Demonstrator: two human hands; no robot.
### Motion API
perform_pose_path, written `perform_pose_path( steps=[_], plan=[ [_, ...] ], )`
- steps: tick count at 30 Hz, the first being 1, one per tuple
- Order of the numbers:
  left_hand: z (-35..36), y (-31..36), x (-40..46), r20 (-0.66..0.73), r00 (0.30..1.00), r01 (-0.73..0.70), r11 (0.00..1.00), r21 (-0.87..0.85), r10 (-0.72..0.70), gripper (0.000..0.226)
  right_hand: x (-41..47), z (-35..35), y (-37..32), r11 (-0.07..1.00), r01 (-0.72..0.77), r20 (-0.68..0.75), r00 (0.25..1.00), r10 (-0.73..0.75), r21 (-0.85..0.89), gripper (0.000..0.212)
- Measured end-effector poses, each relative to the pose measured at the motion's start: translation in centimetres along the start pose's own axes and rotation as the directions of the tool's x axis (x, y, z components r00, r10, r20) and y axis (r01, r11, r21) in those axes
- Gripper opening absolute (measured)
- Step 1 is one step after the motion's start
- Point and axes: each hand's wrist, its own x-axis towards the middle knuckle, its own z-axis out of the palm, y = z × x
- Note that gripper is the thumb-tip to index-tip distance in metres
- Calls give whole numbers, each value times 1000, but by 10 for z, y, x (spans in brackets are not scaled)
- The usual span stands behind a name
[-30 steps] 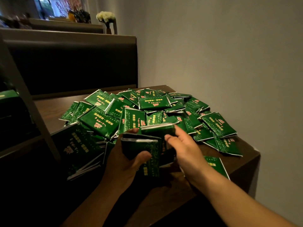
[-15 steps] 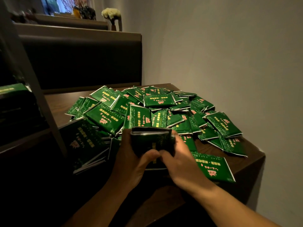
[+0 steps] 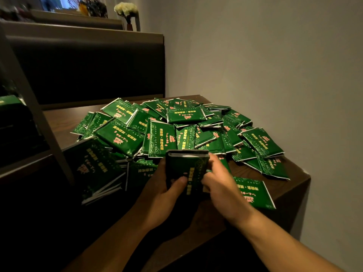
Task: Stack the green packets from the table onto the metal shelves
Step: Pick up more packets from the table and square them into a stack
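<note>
Dark wooden table (image 3: 290, 177) against a plain wall. Small bundle of green packets (image 3: 186, 169) held upright above the near edge: left hand (image 3: 163, 195) grips it, thumb across the front; right hand (image 3: 222, 185) clasps its right side. Large loose pile (image 3: 176, 126) remains on the table. Metal shelves (image 3: 29, 107) at left hold a few packets. Judged: early, most unshelved.

Single head-worn view, wide-angle, looking forward and down from above the near edge of the table (image 3: 290, 185). Both forearms enter from the bottom of the frame, close to the lens. The wall (image 3: 275, 65) fills the right side; a slanted shelf post (image 3: 29, 99) crosses the left. No second view is supplied.
</note>
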Motion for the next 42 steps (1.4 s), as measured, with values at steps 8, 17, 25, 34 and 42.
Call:
perform_pose_path(
  steps=[8, 17, 25, 34, 42],
  plan=[
    [-6, 0, 0, 76, 995, 75, 991, -113, -66, 34, 4, -90, -12, 526, 34, 177, 958, 225, -850, 50],
    [-7, -2, 0, 63, 996, 78, 983, -169, -68, 41, 4, -99, -7, 360, -95, 44, 932, 359, -928, 73],
    [-7, 0, -2, 60, 997, 55, 986, -161, -46, 40, 10, -78, -20, 764, -58, -80, 997, 8, -643, 8],
    [-3, 8, -4, -26, 1000, -16, 994, -111, 13, 33, -1, -2, -12, 976, 16, -123, 992, 11, 217, 18],
    [1, 7, 0, -47, 998, -38, 998, -48, 36, 38, -2, 5, 7, 951, 16, 25, 999, -25, 310, 43]
  ],
)
